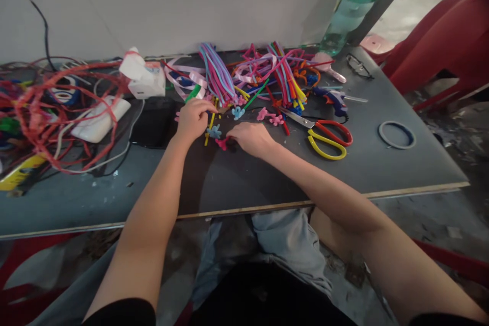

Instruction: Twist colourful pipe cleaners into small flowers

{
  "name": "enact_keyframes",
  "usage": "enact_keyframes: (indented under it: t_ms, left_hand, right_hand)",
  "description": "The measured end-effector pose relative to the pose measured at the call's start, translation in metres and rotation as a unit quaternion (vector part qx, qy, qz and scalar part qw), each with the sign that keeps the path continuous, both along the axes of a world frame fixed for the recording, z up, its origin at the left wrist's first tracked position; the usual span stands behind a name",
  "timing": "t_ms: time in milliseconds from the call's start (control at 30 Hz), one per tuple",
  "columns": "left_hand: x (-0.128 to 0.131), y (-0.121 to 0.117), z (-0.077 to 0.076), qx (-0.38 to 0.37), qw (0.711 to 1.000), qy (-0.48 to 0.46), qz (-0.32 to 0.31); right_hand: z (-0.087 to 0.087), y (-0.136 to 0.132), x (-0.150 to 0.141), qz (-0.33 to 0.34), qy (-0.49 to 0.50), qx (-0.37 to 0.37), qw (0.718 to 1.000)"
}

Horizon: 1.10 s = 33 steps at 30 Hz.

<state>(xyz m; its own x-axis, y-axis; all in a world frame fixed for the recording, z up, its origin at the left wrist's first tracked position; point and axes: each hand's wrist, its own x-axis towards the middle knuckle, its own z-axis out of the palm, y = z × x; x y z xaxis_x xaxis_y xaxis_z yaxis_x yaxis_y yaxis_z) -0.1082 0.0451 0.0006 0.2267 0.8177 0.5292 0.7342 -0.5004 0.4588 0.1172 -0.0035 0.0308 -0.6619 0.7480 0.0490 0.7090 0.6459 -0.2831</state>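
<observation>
My right hand [252, 137] is closed, fingertips pinching a bright pink pipe-cleaner flower [221, 144] just above the dark tabletop. To its left, my left hand [194, 119] has its fingers loosely bent and apart, reaching over a yellow pipe cleaner [207, 137]; nothing shows in its grasp. Between the hands lies a blue pipe-cleaner flower [214, 131], with another light-blue flower [238, 112] farther back. Pink flowers [275, 119] rest beyond my right hand. Bundles of pink, purple and blue pipe cleaners [217, 74] and multicoloured ones [286, 81] lie behind.
Scissors [328, 137] with red and yellow handles lie right of my hands, near a glue gun [334, 99] and a grey tape ring [396, 135]. A green bottle [349, 18] stands at the back. Left are a black phone [153, 122], a white box [147, 81] and tangled red ribbon [28, 117].
</observation>
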Motion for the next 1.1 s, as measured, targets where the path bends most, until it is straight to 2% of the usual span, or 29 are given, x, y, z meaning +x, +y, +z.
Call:
enact_keyframes:
  t_ms: [67, 133, 200, 367, 467, 567, 633, 700, 800, 933, 1100]
  left_hand:
    - [0.000, 0.001, -0.003, -0.010, 1.000, 0.003, -0.001]
    - [0.000, 0.003, -0.006, -0.016, 1.000, 0.008, -0.004]
    - [-0.002, 0.006, -0.010, -0.015, 1.000, 0.013, -0.002]
    - [-0.005, 0.009, -0.015, -0.002, 1.000, 0.019, 0.021]
    - [-0.007, 0.008, -0.014, 0.010, 1.000, 0.003, 0.025]
    - [-0.004, 0.005, -0.011, 0.032, 0.999, -0.012, 0.025]
    - [0.001, 0.001, -0.008, 0.054, 0.998, -0.015, 0.030]
    - [0.009, -0.004, -0.004, 0.079, 0.996, -0.019, 0.034]
    - [0.021, -0.014, -0.002, 0.115, 0.992, -0.029, 0.041]
    - [0.029, -0.018, -0.006, 0.130, 0.989, -0.043, 0.058]
    - [0.038, -0.021, -0.006, 0.131, 0.989, -0.054, 0.038]
  right_hand:
    - [-0.008, 0.008, 0.004, -0.063, 0.068, -0.033, 0.995]
    - [-0.015, 0.015, 0.003, -0.082, 0.128, -0.034, 0.988]
    - [-0.021, 0.019, -0.002, -0.048, 0.150, -0.002, 0.988]
    - [-0.022, 0.019, -0.007, -0.026, 0.089, 0.025, 0.995]
    - [-0.013, 0.028, 0.017, -0.046, 0.119, 0.066, 0.990]
    - [-0.006, 0.047, 0.057, -0.115, 0.165, 0.119, 0.972]
    - [-0.007, 0.058, 0.082, -0.140, 0.170, 0.129, 0.967]
    - [-0.013, 0.062, 0.095, -0.135, 0.169, 0.126, 0.968]
    - [-0.022, 0.057, 0.095, -0.124, 0.124, 0.128, 0.976]
    - [-0.025, 0.048, 0.085, -0.133, 0.082, 0.148, 0.977]
    - [-0.032, 0.050, 0.081, -0.140, 0.118, 0.159, 0.970]
